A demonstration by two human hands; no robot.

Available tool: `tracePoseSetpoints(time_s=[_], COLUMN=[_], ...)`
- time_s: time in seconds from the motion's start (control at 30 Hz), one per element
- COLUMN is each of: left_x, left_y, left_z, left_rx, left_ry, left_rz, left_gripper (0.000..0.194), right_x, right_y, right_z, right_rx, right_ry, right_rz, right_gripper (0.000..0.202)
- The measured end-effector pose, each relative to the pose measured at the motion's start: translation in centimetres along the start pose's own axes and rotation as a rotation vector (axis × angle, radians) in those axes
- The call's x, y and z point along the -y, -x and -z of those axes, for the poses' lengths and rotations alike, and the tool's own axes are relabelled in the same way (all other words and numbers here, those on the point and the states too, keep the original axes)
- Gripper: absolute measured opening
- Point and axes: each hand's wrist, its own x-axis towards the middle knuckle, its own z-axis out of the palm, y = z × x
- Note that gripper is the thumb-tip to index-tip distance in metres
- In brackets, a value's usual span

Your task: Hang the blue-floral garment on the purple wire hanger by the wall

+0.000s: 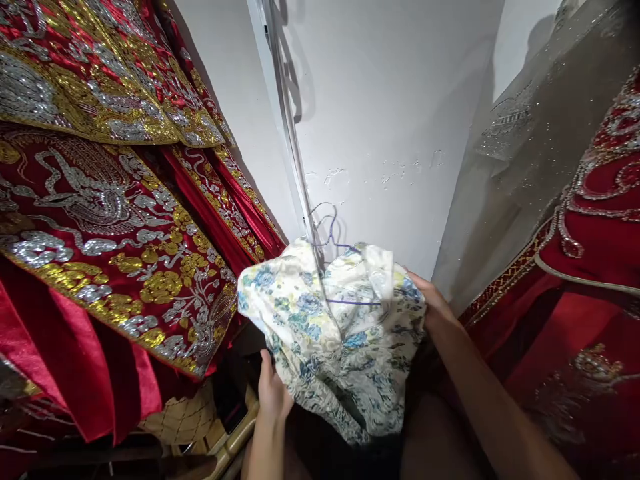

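A white garment (305,320) with blue and yellow flowers hangs on a thin purple wire hanger (331,233) in the lower middle. My left hand (274,392) is at the garment's lower left edge, thumb up, its fingers partly hidden by the cloth. On the other side, my right hand (431,300) is at the garment's right shoulder, with most of its fingers behind the fabric. The hanger's hook points up, close to a white metal upright (287,127).
Red garments (150,253) with gold and silver embroidery fill the left side. At right hang a sheer glittery fabric (515,133) and a red beaded dress (590,320). A pale wall (390,100) stands behind. A woven basket (183,420) sits low at left.
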Motion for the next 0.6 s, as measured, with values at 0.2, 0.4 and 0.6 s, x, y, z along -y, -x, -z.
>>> tracePoseSetpoints(time_s=[0.2,0.4,0.6], left_x=[2.2,0.6,3.2], left_y=[1.8,1.9,1.7], left_z=[1.7,-0.8,1.0], left_rx=[-0.194,-0.268,-0.238], left_ry=[0.052,0.082,0.010], left_rz=[0.021,-0.021,0.062], left_gripper=[0.060,0.061,0.047], right_x=[-1.7,0.1,-1.6], right_y=[0.3,-0.5,1.5], right_z=[-0.2,-0.9,-1.4], right_rx=[0.041,0.048,0.042], right_ry=[0.017,0.114,0.079], right_rz=[-0.033,0.079,-0.014], right_gripper=[0.056,0.059,0.045])
